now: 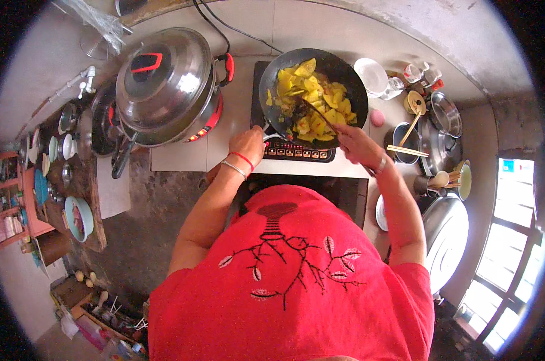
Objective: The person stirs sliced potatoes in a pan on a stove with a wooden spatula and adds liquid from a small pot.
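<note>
A dark wok (pixel 359 90) stands on a black induction cooker (pixel 299 154) with lit controls. Yellow sliced vegetables (pixel 315 97), perhaps potato, lie in it with small red bits. My left hand (pixel 247 146), with a red cord and a metal bangle at the wrist, grips the wok's handle (pixel 216 173) at the near left. My right hand (pixel 360 146) is closed around the thin shaft of a dark spatula or ladle (pixel 320 113), whose head is down among the slices at the wok's middle left and is partly hidden by them.
Left of the wok stands a large pan under a domed metal lid (pixel 164 85). On the right are white bowls (pixel 371 76), glass jars (pixel 393 88), a pink round object (pixel 377 118), a pot (pixel 407 135) with chopsticks (pixel 408 150) across it, and a large metal lid (pixel 448 239).
</note>
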`<state>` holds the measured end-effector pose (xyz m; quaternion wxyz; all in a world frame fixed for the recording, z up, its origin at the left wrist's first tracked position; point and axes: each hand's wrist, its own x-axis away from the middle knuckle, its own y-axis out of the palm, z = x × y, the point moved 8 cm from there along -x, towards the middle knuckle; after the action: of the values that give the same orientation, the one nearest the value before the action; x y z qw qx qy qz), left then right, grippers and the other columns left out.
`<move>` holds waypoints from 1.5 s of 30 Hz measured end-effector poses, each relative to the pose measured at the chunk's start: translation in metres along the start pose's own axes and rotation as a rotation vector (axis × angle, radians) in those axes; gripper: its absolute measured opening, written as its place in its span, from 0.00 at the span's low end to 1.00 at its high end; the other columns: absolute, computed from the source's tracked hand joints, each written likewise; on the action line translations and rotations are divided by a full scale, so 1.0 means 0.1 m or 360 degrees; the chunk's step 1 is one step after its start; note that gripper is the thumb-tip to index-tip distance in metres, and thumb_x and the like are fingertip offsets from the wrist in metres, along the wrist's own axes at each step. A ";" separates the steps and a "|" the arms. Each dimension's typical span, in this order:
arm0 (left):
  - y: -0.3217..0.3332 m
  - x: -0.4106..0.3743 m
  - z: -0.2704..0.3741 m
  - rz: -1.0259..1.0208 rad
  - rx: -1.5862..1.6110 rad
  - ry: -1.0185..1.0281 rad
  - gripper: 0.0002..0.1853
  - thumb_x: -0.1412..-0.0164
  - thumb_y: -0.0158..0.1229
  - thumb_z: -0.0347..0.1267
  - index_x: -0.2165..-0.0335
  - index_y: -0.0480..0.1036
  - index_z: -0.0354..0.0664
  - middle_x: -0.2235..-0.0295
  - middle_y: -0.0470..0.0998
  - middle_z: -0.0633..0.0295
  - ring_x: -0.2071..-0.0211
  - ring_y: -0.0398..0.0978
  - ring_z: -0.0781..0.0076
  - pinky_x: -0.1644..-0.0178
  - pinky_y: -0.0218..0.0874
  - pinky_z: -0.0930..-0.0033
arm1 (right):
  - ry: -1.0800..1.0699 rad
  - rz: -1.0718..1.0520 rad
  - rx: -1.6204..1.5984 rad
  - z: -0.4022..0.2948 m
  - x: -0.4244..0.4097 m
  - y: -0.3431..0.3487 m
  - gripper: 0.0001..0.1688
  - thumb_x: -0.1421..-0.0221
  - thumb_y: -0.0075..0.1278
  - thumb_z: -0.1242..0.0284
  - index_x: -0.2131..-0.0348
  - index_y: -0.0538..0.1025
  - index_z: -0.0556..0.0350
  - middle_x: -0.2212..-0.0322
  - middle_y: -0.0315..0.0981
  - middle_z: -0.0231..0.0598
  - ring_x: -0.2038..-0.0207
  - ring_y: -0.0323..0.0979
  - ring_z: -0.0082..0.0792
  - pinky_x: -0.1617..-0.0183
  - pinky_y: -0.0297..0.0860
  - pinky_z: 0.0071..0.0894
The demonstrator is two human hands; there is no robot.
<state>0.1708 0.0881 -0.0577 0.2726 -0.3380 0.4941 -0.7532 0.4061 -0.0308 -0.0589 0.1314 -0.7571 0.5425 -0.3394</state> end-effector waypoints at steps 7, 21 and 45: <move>-0.06 -0.01 0.04 0.0037 0.0026 0.0028 0.10 0.50 0.57 0.33 0.71 0.71 0.36 0.73 0.77 0.48 0.70 0.76 0.49 0.66 0.67 0.55 | 0.0089 0.0103 0.0316 -0.48 0.59 0.01 0.25 0.44 0.36 0.78 0.46 0.63 0.54 0.80 0.68 0.47 0.79 0.67 0.39 0.73 0.64 0.38; 0.00 -0.05 -0.03 0.0040 0.0027 -0.0054 0.09 0.50 0.57 0.33 0.73 0.72 0.38 0.74 0.76 0.49 0.69 0.75 0.49 0.66 0.66 0.52 | 0.0716 0.0648 -0.1531 0.36 0.33 -0.48 0.24 0.41 0.35 0.72 0.45 0.59 0.45 0.84 0.54 0.24 0.88 0.51 0.16 0.89 0.50 0.15; -0.02 -0.05 -0.04 0.0045 0.0018 -0.0009 0.08 0.49 0.56 0.33 0.72 0.73 0.39 0.74 0.77 0.49 0.70 0.76 0.50 0.67 0.67 0.52 | 0.0428 0.0069 -0.1011 -0.12 -0.31 -0.06 0.22 0.42 0.39 0.72 0.47 0.66 0.50 0.85 0.60 0.26 0.89 0.57 0.18 0.90 0.55 0.19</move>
<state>0.1712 0.0948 -0.0584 0.2865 -0.3315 0.4938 -0.7511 0.3972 0.0013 -0.0585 -0.1763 -0.6970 0.6495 -0.2476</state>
